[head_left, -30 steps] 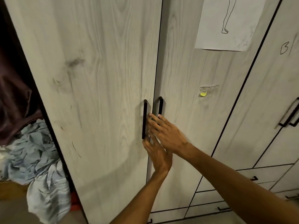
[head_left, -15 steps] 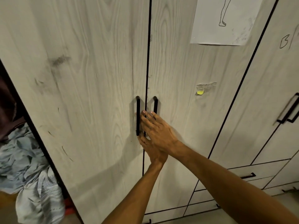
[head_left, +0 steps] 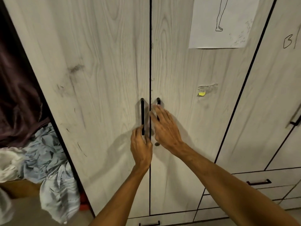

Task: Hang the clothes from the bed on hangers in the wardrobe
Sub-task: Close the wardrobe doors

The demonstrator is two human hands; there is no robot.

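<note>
Two hands (head_left: 141, 148) (head_left: 166, 130) at two handles (head_left: 142, 115) (head_left: 158, 101).

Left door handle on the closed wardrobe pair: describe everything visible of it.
The left door handle is a slim, straight black bar, metal by its look, mounted upright on the pale wood-grain door, close beside the dark seam between the two closed doors. Its top end bends back into the door. The left hand is at its lower end, fingers hooked behind the bar, which shows in front of them. Nothing else touches it; its twin stands just across the seam.
</note>
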